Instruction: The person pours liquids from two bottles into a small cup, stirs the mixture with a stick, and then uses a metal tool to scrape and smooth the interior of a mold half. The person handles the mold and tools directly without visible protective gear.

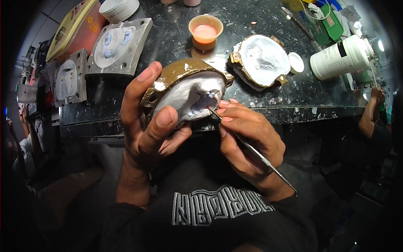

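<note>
My left hand [147, 126] grips a brass-coloured dental flask half [180, 70] filled with white plaster, tilted up above the table's front edge. Inside the plaster lies a hollow with a pale bluish patch [205, 101]. Between the thumb and fingers of my right hand [256, 138] is a thin metal dental carving tool [265, 161]. Its front tip meets the plaster at the edge of the hollow, while the hooked rear end points down to the right. Behind the held half, the other brass flask half [264, 60], also plaster-filled, lies on the table.
A translucent cup of pink liquid [205, 31] stands at the back. Two grey metal flask pieces [119, 47] with plaster sit left, beside a yellow-lidded tub [75, 29]. On the right are a white bottle [340, 58] lying sideways, a small white lid [296, 63] and a knife [294, 19]. Other people are at both sides.
</note>
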Tool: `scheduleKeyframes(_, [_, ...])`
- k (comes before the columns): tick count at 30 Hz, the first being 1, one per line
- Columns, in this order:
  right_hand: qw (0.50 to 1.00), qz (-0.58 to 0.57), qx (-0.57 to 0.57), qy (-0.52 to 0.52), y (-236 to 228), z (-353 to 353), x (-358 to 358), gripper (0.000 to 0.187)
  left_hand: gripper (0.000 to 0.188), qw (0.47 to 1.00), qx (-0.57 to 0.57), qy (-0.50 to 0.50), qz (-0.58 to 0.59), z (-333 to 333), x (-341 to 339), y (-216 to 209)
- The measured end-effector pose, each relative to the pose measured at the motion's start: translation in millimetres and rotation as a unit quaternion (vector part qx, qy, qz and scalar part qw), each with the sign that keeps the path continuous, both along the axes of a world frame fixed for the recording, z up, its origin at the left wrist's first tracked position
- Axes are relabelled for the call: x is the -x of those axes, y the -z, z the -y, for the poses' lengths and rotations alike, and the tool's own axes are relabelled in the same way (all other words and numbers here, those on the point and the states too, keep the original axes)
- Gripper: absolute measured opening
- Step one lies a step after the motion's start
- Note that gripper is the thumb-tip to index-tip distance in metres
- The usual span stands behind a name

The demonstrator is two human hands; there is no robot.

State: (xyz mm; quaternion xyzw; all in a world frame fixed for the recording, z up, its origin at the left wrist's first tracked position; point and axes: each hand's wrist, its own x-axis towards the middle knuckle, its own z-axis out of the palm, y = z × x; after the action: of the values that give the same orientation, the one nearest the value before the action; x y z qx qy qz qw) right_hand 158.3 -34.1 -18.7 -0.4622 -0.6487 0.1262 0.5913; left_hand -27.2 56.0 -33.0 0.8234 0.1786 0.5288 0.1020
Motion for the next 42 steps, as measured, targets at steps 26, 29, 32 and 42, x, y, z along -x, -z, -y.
scheduleKeyframes(26, [0.990,0.137,-0.021,0.033,-11.0,3.4,5.8,0.026,0.102,1.000,0.003,-0.003,-0.006,0.1,1.6,-4.5])
scheduleKeyframes(29, [0.987,0.154,-0.025,0.041,-10.3,3.5,6.9,0.026,0.102,1.000,0.013,0.001,-0.005,-0.5,0.7,-4.5])
scheduleKeyframes(32, [0.987,0.160,-0.013,0.025,-11.5,4.9,5.4,0.026,0.101,1.000,0.008,0.012,0.012,-0.4,0.1,-1.3])
scheduleKeyframes(42, [0.995,0.093,-0.015,0.027,-9.5,5.2,5.7,0.027,0.092,0.999,0.013,0.024,0.025,4.0,0.3,1.5])
